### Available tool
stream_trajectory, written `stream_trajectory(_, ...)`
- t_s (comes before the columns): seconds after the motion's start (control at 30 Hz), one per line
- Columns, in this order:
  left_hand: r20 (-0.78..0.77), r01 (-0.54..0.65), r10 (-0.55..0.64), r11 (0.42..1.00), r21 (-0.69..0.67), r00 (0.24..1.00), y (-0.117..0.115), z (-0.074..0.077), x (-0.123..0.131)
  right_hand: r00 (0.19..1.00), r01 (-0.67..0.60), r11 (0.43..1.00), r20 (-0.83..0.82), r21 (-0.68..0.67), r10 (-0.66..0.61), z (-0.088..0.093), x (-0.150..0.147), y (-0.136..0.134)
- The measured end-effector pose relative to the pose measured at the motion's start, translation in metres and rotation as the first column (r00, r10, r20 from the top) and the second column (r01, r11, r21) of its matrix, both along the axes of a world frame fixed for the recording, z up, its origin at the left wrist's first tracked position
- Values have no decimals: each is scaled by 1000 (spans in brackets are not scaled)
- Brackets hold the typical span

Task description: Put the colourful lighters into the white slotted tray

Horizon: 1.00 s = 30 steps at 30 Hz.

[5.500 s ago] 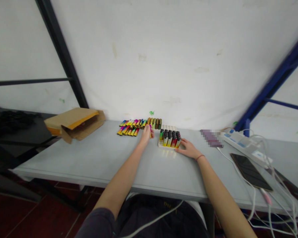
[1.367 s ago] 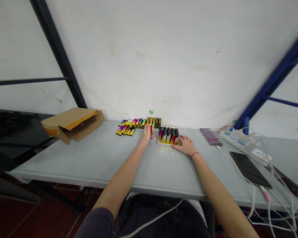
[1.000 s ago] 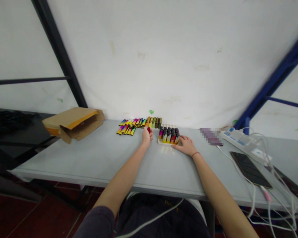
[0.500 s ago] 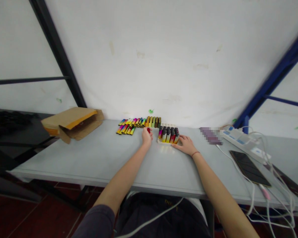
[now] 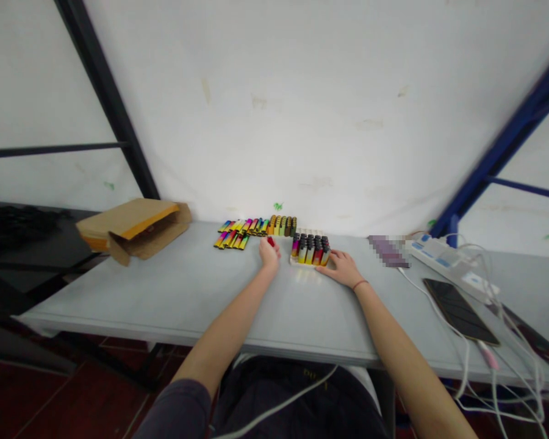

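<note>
My left hand [image 5: 269,257] is closed around a red lighter [image 5: 271,241], of which only the upper end shows; it is just left of a shallow white tray [image 5: 304,264]. Upright lighters [image 5: 312,250] with black tops stand in rows in that tray, their bodies purple, yellow, grey and red. My right hand [image 5: 344,268] holds the tray's right front corner, thumb along the front and fingers by the right side. Behind the left hand, orange and green lighters [image 5: 282,225] stand in a block. Shiny multicoloured lighter-shaped pieces [image 5: 232,239] lie in two rows to the left.
An open cardboard box [image 5: 132,225] lies at the table's left end. On the right are a black phone [image 5: 460,310], a blurred purple object [image 5: 388,250] and a white power strip [image 5: 452,267] with tangled white cables [image 5: 466,360]. A wall [image 5: 274,122] rises behind the grey table [image 5: 165,292].
My left hand has shifted slightly left, away from the tray, and the red lighter has tilted in its fingers. My right hand stays at the tray.
</note>
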State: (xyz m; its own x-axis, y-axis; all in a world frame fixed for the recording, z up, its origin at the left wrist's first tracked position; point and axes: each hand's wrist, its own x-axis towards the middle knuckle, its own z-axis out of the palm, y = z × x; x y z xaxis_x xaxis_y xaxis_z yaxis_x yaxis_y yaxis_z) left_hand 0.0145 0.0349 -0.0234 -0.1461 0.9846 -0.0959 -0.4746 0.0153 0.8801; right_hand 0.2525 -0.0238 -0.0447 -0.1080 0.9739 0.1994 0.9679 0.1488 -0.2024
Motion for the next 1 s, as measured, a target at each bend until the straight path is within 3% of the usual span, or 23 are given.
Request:
stream_trajectory(0.13, -23, 81, -81, 997, -1, 996, -2, 9, 1, 1000, -13, 1000, 3, 2, 13, 0, 0, 0)
stream_trajectory(0.2, -130, 83, -63, 985, 153, 990, -3, 13, 2, 1000, -14, 1000, 4, 8, 14, 0, 0, 0)
stream_trajectory(0.3, -332, 84, 73, 896, 436, 941, -6, 19, -2, 1000, -18, 1000, 5, 18, 17, 0, 1, 0)
stream_trajectory(0.4, -528, 193, 159, 813, 549, 834, -9, 26, -10, 1000, -21, 1000, 0, 21, 21, -1, 1, 1)
stream_trajectory(0.5, -672, 360, 122, 767, 531, 730, -10, 31, -16, 1000, -27, 999, -2, 18, 27, -2, 2, 2)
stream_trajectory(0.6, -734, 458, 85, 731, 505, 674, -10, 28, -17, 1000, -30, 999, 2, 13, 30, -2, 2, 2)
stream_trajectory(0.8, -772, 499, 63, 729, 468, 633, -8, 16, -14, 1000, -27, 999, 3, 27, 27, -3, 2, 3)
stream_trajectory(1.0, -764, 462, 57, 767, 446, 643, -11, 19, -17, 999, -43, 999, -6, 23, 43, -3, 3, 2)
